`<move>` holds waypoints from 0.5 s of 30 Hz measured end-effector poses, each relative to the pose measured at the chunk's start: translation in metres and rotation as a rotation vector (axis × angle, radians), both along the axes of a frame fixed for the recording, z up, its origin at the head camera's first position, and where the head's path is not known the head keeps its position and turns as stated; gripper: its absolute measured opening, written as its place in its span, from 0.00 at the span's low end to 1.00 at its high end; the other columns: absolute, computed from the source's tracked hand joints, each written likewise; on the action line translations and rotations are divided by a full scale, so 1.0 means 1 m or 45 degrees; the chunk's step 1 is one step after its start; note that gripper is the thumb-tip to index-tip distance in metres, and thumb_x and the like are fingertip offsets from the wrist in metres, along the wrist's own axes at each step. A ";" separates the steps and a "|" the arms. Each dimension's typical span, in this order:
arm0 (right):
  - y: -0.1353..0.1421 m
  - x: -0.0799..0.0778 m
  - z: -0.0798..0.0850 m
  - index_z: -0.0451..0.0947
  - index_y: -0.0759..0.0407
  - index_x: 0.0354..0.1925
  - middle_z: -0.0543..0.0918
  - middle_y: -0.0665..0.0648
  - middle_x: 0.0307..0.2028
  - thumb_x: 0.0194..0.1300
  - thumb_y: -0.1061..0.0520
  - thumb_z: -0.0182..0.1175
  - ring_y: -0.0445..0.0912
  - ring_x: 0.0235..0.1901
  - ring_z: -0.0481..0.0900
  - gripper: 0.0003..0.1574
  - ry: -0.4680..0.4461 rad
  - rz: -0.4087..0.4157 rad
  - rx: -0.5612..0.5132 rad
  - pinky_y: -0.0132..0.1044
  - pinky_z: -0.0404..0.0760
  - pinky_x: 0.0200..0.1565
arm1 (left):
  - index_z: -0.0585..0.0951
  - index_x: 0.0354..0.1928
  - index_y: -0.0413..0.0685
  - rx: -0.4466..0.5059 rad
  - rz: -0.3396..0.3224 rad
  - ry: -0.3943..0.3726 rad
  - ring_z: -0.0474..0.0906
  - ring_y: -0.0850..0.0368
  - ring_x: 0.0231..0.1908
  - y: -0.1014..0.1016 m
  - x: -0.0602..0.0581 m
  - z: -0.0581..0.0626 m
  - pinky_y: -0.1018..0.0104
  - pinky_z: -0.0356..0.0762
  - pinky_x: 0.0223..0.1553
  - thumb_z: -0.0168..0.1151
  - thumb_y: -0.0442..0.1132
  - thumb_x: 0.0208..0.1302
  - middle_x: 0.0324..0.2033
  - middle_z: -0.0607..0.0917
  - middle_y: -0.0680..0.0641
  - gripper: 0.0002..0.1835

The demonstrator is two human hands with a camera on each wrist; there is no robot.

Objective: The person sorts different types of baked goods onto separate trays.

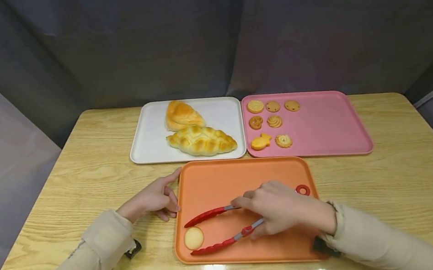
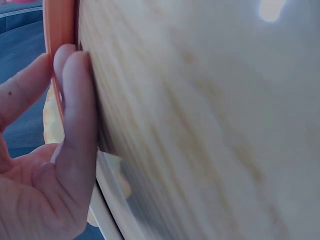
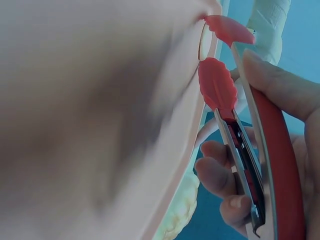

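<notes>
My right hand [image 1: 273,203] holds a pair of red-and-metal tongs [image 1: 211,215] low over the orange tray [image 1: 242,168]. The thumb lies on one arm of the tongs and the bent fingers are at the other, as the right wrist view shows. Their red tips are spread, one on each side of a round, pale cookie [image 1: 193,238] at the tray's near left corner. My left hand [image 1: 156,198] is at the tray's left edge, its fingers touching the rim. In the left wrist view, two fingers [image 2: 77,95] lie along the outer wall.
Behind the orange tray is a white tray [image 1: 148,149] bearing a wedge-shaped bread [image 1: 184,115] and a braided loaf [image 1: 202,141]. Beside it, a pink tray [image 1: 323,124] carries several cookies in rows, including a fish-shaped cookie [image 1: 261,141]. Dark curtains [image 1: 165,36] hang behind the wooden table [image 1: 406,182].
</notes>
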State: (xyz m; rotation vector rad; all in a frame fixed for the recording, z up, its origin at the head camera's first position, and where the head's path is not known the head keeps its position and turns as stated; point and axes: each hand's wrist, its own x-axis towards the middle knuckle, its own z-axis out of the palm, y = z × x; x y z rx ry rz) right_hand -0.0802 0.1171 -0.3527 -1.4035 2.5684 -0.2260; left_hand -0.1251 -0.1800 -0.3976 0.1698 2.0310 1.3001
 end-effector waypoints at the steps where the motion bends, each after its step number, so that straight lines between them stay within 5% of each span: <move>1: 0.000 0.000 0.000 0.73 0.54 0.53 0.80 0.49 0.34 0.45 0.38 0.68 0.36 0.16 0.63 0.39 0.000 0.004 -0.002 0.30 0.67 0.20 | 0.42 0.71 0.55 -0.002 0.000 0.000 0.76 0.54 0.16 0.000 0.000 0.000 0.60 0.79 0.16 0.59 0.21 0.48 0.20 0.79 0.42 0.53; 15: 0.004 0.001 0.000 0.74 0.55 0.51 0.81 0.50 0.34 0.46 0.39 0.68 0.36 0.16 0.62 0.36 0.002 -0.019 -0.075 0.29 0.67 0.20 | 0.42 0.71 0.55 0.004 -0.002 0.004 0.76 0.54 0.16 0.000 0.000 0.000 0.59 0.79 0.16 0.58 0.20 0.48 0.21 0.78 0.41 0.53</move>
